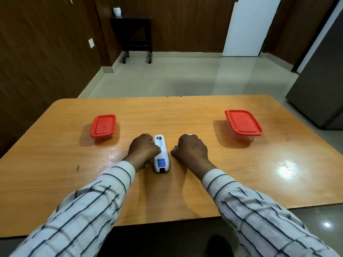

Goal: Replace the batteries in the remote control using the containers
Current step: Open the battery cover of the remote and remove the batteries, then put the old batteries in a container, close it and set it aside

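A white remote control (161, 154) lies back-up in the middle of the wooden table (55, 164), its battery compartment open at the far end and a blue label near me. My left hand (143, 150) grips the remote's left side. My right hand (192, 148) rests just right of it, curled around a small battery (175, 147) whose metal tip shows at the fingers. A small red-lidded container (103, 125) stands at the left, a larger red-lidded container (243, 123) at the right, both closed.
The table's front edge runs close to my body. Beyond the far edge is tiled floor, a dark trolley (137, 34) with a small white pot, wood-panelled walls and a grey cabinet (319, 80) at the right.
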